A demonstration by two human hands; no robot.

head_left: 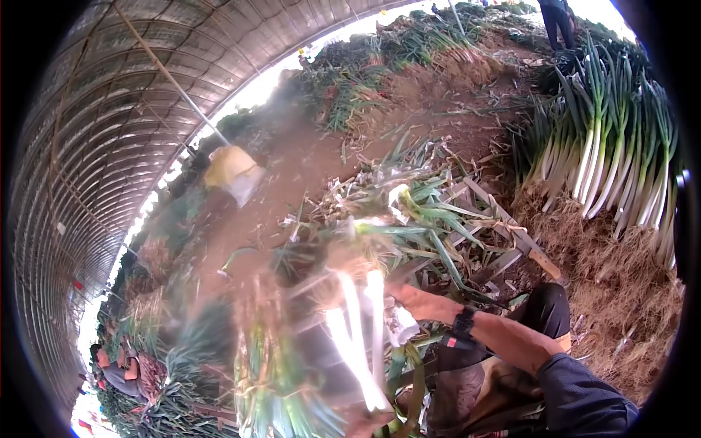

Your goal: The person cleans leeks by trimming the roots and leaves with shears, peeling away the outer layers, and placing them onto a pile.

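Note:
Several leeks (pixel 355 339) lie in front of me, white stems bright with glare and the root ends pointing away. My left hand (pixel 367 422), at the bottom edge, is closed around their lower ends. From the right, my right hand (pixel 403 298) reaches to the stems close below the roots; its fingers are hidden behind glare and stems. A dark watch (pixel 464 321) is on that wrist. Just below the hand hangs a crumpled whitish piece (pixel 402 325). Left of the held stems, a pile of leeks (pixel 274 365) lies with green leaves toward me, partly blurred.
A large stack of leeks (pixel 606 146) leans at the right, roots down. A wooden handle (pixel 544 264) lies among boards and leaf scraps (pixel 431 212). A pale bag-like thing (pixel 235 174) shows at upper left. One person (pixel 128 376) sits lower left; another person (pixel 557 22) stands far back.

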